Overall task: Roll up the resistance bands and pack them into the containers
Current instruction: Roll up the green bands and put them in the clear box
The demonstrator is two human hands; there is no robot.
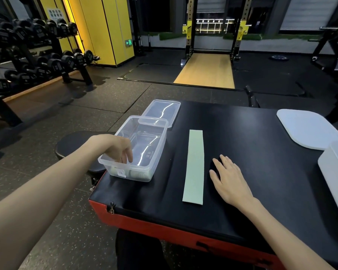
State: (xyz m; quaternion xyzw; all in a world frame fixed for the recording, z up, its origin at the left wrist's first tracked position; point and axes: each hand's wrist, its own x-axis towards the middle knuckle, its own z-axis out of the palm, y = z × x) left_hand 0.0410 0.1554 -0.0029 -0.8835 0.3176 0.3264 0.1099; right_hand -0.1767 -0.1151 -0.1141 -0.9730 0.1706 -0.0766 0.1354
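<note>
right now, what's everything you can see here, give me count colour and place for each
resistance band: one, pale green, lying flat and unrolled mid-pad
clear container: one, transparent, left edge of pad, something pale green at its near end
clear lid: one, transparent, just behind that container
white lid: one, white, far right of pad
white container: one, white, right edge, cut off by frame
pad: one, black top, red side
dumbbells: many, black, rack at left
squat rack: one, black and yellow, far back
left hand: fingers hanging into clear container's near end
right hand: flat on pad, right of band
</note>
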